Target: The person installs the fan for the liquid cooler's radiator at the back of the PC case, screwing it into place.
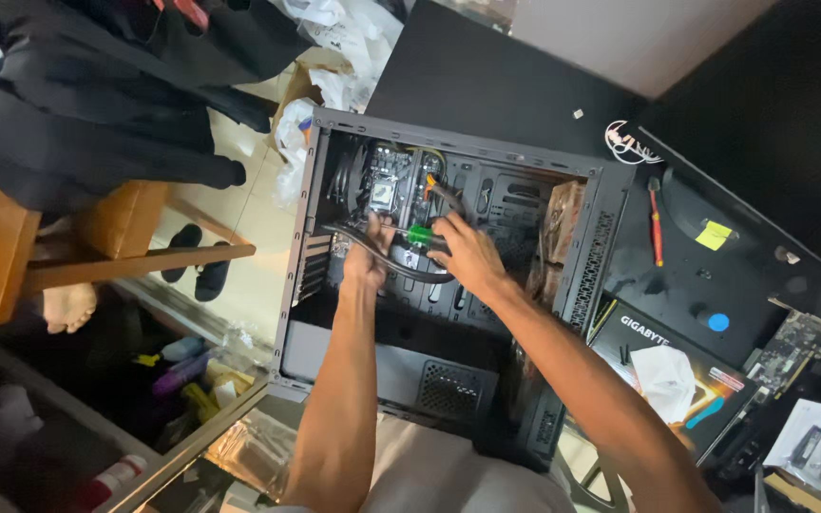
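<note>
An open black computer case [591, 256] lies on its side in front of me, with a motherboard [384, 185] inside at the far left. Both my arms reach into it. My left hand [370, 255] grips a bundle of black cables [409, 271] that curves across the case floor. My right hand [465, 255] is closed on a screwdriver with a green-and-orange handle [419, 233], whose shaft points left toward the motherboard. The tip is hidden behind my left hand.
A red screwdriver [656, 228], a yellow sticky note [713, 235] and a blue-topped knob [717, 321] lie on the black panel to the right. A printed box [662, 356], a graphics card [791, 347], a wooden chair [97, 249] with dark clothes, and another person's foot [68, 306] surround the case.
</note>
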